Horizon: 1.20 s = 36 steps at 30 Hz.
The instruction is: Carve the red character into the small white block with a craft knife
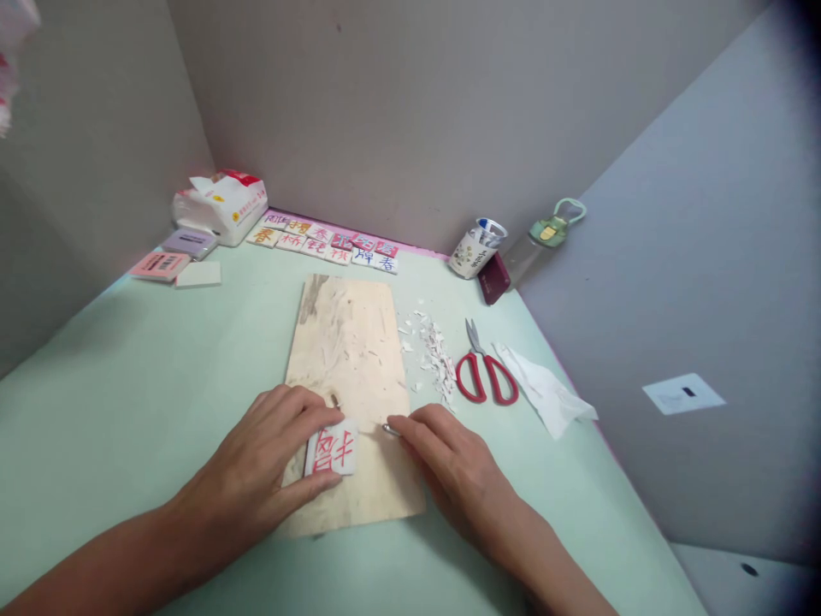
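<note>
A white carving block point(332, 448) with red characters drawn on it lies on the lower part of a wooden board point(359, 342). My left hand point(273, 458) holds it at two edges between thumb and fingers. Just right of the block, my right hand point(452, 466) is closed around a slim craft knife point(388, 429). Only its metal front end shows, pointing left toward the block with a gap between them. The rest of the knife is hidden by the fingers.
White shavings point(436, 355), red-handled scissors point(486, 372) and a tissue point(545, 389) lie right of the board. Several lettered blocks point(321, 242) line the back edge. A tissue pack point(221, 205) stands back left, with colored blocks point(162, 266) before it. A cup point(475, 248) and bottle point(529, 257) stand back right.
</note>
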Motion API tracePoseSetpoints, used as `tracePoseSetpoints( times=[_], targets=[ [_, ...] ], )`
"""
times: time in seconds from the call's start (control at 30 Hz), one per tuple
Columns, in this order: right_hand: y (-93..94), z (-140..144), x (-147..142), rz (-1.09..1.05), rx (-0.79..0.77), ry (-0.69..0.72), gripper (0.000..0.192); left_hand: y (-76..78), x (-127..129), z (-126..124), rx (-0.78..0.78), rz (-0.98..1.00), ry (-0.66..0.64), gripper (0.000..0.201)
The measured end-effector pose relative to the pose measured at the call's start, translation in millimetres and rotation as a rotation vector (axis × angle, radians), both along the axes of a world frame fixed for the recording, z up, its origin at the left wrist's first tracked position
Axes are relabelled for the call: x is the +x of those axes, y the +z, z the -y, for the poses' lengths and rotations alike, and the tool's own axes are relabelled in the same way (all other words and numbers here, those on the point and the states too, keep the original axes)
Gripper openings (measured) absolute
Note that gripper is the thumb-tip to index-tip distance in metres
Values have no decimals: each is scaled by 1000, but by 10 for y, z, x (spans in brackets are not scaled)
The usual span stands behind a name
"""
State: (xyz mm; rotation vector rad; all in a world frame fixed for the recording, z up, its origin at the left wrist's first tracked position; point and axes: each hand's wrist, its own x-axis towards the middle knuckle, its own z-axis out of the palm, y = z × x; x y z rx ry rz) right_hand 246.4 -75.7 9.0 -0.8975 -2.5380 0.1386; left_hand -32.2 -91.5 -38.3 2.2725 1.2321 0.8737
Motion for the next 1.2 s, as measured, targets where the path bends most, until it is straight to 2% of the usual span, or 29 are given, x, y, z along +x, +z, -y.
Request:
tracePoseSetpoints(
  times=[0.07,0.23,0.57,0.77,0.87,0.93,1.03,1.2],
  targets=[
    [65,75,-45,79,-17,-7,34,7,26,15,54,-27,19,33],
    [195,246,-149,213,70,-12,41,41,87,41,137,-62,47,30],
    [143,290,-202,229,57,-14,34,58,125,61,142,-73,68,28],
    [238,308,-269,336,44,1,46,53,130,60,152,-80,61,29],
    [280,315,-339,361,95,12,39,46,128,56,164,-77,57,27],
    [271,323,-361,365,124,10,32,44,127,50,177,-67,61,28],
    [196,343,-328,323,149,-11,33,48,122,40,182,-76,54,30],
    [73,342,-214,209,80,-35,33,37,110,41,170,-61,58,30]
  ],
)
